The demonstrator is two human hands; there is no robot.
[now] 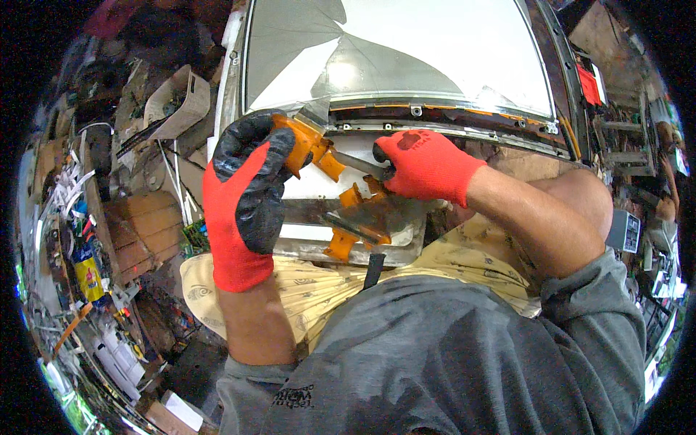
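A large flat display panel (391,43), its grey film peeled or cracked in places, lies in front of me. My left hand (250,185), in a red glove with black coating, pinches an orange ribbon cable (308,145) at the panel's near edge. My right hand (428,167), gloved in red, is closed around a flat grey blade-like strip (357,162) that reaches left to the orange cable. Its exact kind is hard to tell. More orange ribbon cable pieces (351,232) hang or lie below, between my hands and my lap.
The panel's dark metal frame (569,101) borders it on the right. To the left stand a beige bin (181,101) and brown boards (145,232). Scrap and white strips (65,188) pile up at far left. A grey box (625,230) sits at right.
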